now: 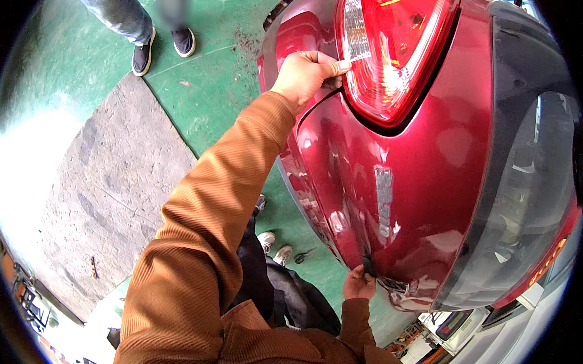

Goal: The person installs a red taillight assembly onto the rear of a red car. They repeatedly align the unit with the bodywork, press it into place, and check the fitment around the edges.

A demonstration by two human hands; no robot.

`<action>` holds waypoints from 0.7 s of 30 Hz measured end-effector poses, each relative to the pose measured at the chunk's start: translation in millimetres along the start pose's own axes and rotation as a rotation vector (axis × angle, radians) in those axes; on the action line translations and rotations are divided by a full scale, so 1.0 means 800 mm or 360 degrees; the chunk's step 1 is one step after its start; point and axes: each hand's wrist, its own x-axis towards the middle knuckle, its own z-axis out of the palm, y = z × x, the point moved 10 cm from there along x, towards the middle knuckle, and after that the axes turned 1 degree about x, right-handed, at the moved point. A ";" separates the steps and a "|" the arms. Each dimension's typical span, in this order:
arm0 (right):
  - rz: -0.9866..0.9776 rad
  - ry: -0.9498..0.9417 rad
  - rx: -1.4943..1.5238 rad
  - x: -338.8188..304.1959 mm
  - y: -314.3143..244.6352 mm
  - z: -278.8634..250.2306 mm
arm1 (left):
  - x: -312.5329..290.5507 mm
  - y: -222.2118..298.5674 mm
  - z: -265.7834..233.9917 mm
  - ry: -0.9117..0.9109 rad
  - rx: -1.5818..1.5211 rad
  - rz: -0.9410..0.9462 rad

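Observation:
A dark red car (426, 171) fills the right side, its rear lamp, tailgate and window in view. My left hand (307, 75) reaches up to the red and clear tail light (396, 56). Thumb and fingers are pinched together at the lamp's left edge, and what lies between them is too small to make out. Lower down, my right hand (359, 283) is closed beside the tailgate's lower part. It meets a small black piece (368, 265) there, whose kind I cannot tell. Silver lettering (384, 201) is fixed on the red panel between my hands.
A worn grey mat (112, 188) lies on the green floor (211, 88) to the left. At the top left another person stands in jeans (122, 18) and dark shoes (142, 59). A white vehicle (454, 324) shows beyond the car at the lower right.

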 end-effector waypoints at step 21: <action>-0.0022 -0.0066 -0.0072 -0.002 -0.008 -0.012 | -0.010 0.010 0.002 -0.0021 0.0072 -0.0036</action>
